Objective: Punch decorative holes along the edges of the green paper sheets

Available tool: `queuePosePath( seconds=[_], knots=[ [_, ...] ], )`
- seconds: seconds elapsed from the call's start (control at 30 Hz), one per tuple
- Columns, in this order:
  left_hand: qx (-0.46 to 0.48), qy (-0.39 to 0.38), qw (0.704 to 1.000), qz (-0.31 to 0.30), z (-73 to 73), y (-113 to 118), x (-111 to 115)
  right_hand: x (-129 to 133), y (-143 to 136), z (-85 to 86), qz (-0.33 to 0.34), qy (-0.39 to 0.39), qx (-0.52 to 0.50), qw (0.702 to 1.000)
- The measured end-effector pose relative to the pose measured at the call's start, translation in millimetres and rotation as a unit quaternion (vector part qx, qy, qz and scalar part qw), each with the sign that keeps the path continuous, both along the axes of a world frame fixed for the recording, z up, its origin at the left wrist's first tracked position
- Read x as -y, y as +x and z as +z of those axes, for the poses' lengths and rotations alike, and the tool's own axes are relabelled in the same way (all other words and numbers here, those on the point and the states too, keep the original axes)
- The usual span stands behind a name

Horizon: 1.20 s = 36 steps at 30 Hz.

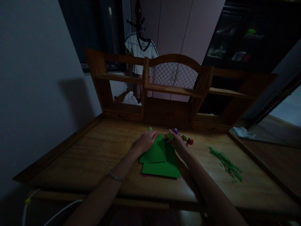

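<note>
Two green sheets of paper or thin foam lie overlapped on the wooden desk: an upper green sheet (pixel 155 153) and a lower green sheet (pixel 162 170). Spread flat over the upper sheet's far left part is my left hand (pixel 147 141). My right hand (pixel 177 142) closes around a small green knob-like tool (pixel 169 136) at the sheet's far right edge; its working end is hidden. Near the right hand stand small round-topped pieces with white tops, including a purple one (pixel 175 131) and a red one (pixel 190 141). A light green one (pixel 150 128) sits beyond the left hand.
Thin green strips (pixel 225 163) lie in a loose pile at the right of the desk (pixel 94 157). A wooden shelf unit (pixel 174 90) rises along the back edge. A white cable (pixel 62 211) hangs at the front left. The room is dim.
</note>
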<state>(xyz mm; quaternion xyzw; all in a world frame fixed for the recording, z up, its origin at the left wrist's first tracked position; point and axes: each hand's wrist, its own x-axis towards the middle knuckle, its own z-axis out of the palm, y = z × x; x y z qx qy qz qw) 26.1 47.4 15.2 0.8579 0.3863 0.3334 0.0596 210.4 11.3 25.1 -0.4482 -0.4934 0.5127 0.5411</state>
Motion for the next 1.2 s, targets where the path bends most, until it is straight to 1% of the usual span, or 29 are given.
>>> queuePosePath(
  seconds=[0.13,0.2,0.27,0.37,0.43,0.5,0.53,0.6,0.63,0.73,0.8,0.87,0.93,1.03,1.13,1.2],
  knots=[
    [-0.002,-0.003,1.0,0.014,-1.1,0,-1,10,-5,1.7,0.048,0.009,0.031,0.998],
    [-0.004,-0.006,1.0,0.016,-0.7,1,-1,14,-6,2.9,0.064,0.021,0.074,0.995],
    [0.011,0.0,0.999,0.032,0.9,1,0,17,-7,4.0,0.071,0.034,0.119,0.99],
    [0.098,0.024,0.99,0.1,4.9,-1,-1,16,-6,3.8,0.045,0.056,0.147,0.986],
    [0.184,0.028,0.972,0.143,6.8,-5,-5,14,-4,2.9,0.011,0.068,0.149,0.986],
    [0.265,0.003,0.95,0.165,6.1,-8,-11,11,-1,2.3,-0.022,0.074,0.145,0.986],
    [0.301,-0.022,0.939,0.167,4.5,-9,-14,10,1,2.4,-0.035,0.075,0.141,0.987],
    [0.36,-0.101,0.915,0.152,-1.2,-10,-20,10,4,3.4,-0.056,0.077,0.13,0.987],
    [0.386,-0.146,0.901,0.135,-5.0,-9,-23,10,5,4.0,-0.067,0.079,0.128,0.986],
    [0.445,-0.269,0.852,0.056,-16.5,-4,-30,10,6,5.1,-0.095,0.088,0.129,0.983],
    [0.472,-0.325,0.819,0.011,-22.0,0,-33,10,6,4.4,-0.102,0.094,0.128,0.982],
    [0.49,-0.354,0.796,-0.01,-24.4,2,-36,9,7,2.6,-0.103,0.097,0.127,0.982],
    [0.501,-0.359,0.788,-0.013,-23.8,2,-36,8,8,0.1,-0.107,0.097,0.127,0.981],
    [0.493,-0.368,0.788,-0.031,-20.4,1,-34,6,10,-3.6,-0.115,0.091,0.122,0.982],
    [0.447,-0.42,0.786,-0.071,-18.7,2,-28,4,10,-6.3,-0.12,0.091,0.113,0.982],
    [0.415,-0.442,0.792,-0.073,-19.5,3,-24,4,10,-7.2,-0.123,0.098,0.113,0.981]
  ],
)
